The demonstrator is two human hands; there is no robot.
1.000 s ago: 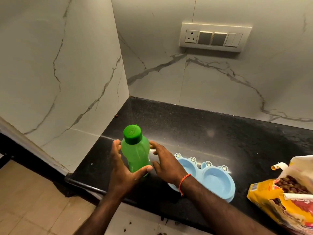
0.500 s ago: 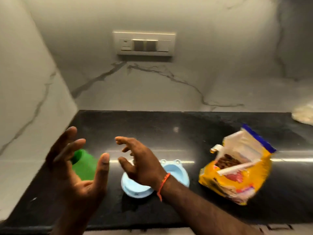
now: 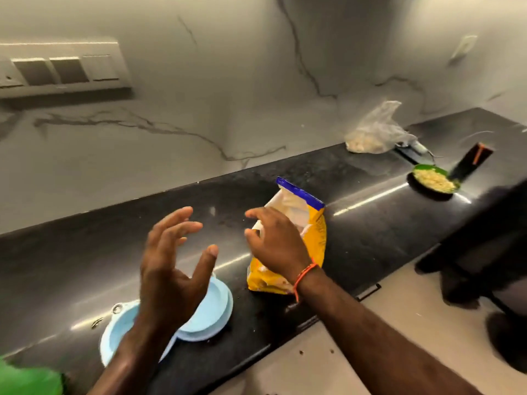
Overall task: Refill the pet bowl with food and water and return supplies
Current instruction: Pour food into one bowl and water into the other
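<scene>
At the near left corner a part of the green bottle is visible, cut by the edge of the picture. A little farther, the light blue double pet bowl lies on the black countertop, close to its near edge; the left hand is raised in front of the bowl and covers its middle. This hand holds nothing: its fingers are spread and only lightly bent, the thumb standing apart. To the right, the right hand (an orange thread is around its wrist) is in front of the open yellow food bag with the blue top strip, which stands just to the right of the bowl. Its fingers are apart and a little curved; I cannot tell if they touch the bag. Far to the right on the countertop there are a green dish with pale food and a clear plastic bag beside the marble wall. A switch panel is on the wall at the far left.
</scene>
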